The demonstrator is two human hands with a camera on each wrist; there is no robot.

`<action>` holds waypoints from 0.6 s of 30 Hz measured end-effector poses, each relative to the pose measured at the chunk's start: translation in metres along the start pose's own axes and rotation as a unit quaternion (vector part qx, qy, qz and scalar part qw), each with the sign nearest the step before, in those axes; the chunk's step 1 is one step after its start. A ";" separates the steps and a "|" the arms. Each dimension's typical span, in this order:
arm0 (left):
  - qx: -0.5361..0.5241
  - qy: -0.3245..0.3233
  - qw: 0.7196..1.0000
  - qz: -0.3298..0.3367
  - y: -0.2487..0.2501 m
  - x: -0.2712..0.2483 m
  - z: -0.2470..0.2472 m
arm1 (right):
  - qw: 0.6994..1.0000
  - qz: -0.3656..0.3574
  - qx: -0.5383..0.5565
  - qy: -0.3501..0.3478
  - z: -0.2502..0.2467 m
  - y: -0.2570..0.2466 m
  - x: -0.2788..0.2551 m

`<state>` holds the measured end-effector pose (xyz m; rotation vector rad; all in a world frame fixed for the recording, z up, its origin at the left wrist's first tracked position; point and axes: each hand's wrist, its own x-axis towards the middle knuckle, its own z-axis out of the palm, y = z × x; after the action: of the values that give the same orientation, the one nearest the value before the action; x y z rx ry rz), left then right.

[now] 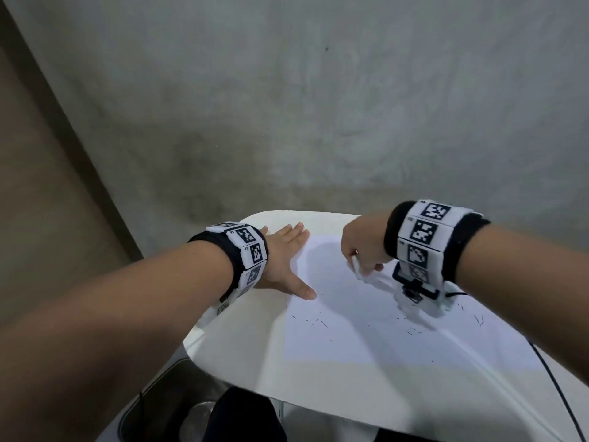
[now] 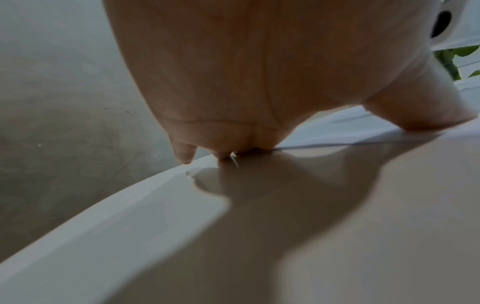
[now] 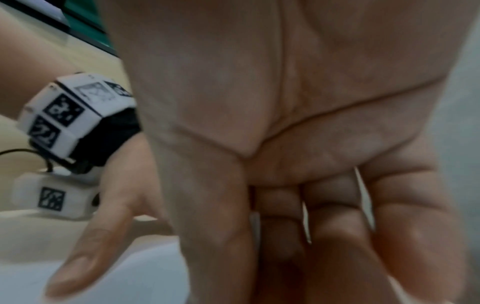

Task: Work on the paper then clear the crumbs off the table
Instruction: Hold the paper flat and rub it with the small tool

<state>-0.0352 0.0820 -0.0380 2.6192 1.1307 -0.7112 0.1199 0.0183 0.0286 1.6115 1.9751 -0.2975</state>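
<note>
A white sheet of paper (image 1: 366, 333) lies on the white table (image 1: 242, 346). Small dark crumbs (image 1: 315, 322) are scattered over its middle, with more near its right edge (image 1: 478, 319). My left hand (image 1: 283, 256) lies flat, fingers straight, on the paper's far left edge; the left wrist view shows the palm (image 2: 233, 82) pressing down beside the paper (image 2: 337, 131). My right hand (image 1: 360, 247) hovers over the paper's far right part, its fingers curled round a soft white tissue (image 1: 366, 275) that trails onto the sheet. In the right wrist view white shows between the curled fingers (image 3: 324, 216).
A black cable (image 1: 554, 387) runs over the table's right side. Below the table's left corner stands a dark open bin (image 1: 165, 403), with a dark object (image 1: 242, 416) beside it. The table's far edge (image 2: 130, 195) drops to a concrete floor.
</note>
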 end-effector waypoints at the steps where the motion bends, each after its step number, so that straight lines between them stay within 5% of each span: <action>1: 0.004 0.000 1.000 -0.002 0.000 0.001 0.000 | 1.000 0.000 0.000 0.009 -0.004 -0.004 0.002; 6: -0.004 0.008 1.000 0.008 0.002 0.002 -0.001 | 0.986 -0.043 0.068 0.148 -0.001 -0.029 0.010; 14: 0.001 0.014 1.000 -0.001 0.000 0.003 0.003 | 0.999 -0.037 0.028 -0.015 0.013 -0.022 -0.021; 18: -0.008 0.021 1.000 0.006 0.002 0.006 0.003 | 0.995 -0.022 0.040 0.090 -0.002 -0.035 0.004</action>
<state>-0.0312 0.0839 -0.0435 2.6370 1.1250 -0.6445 0.0855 0.0139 0.0221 1.6990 2.1603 -0.2592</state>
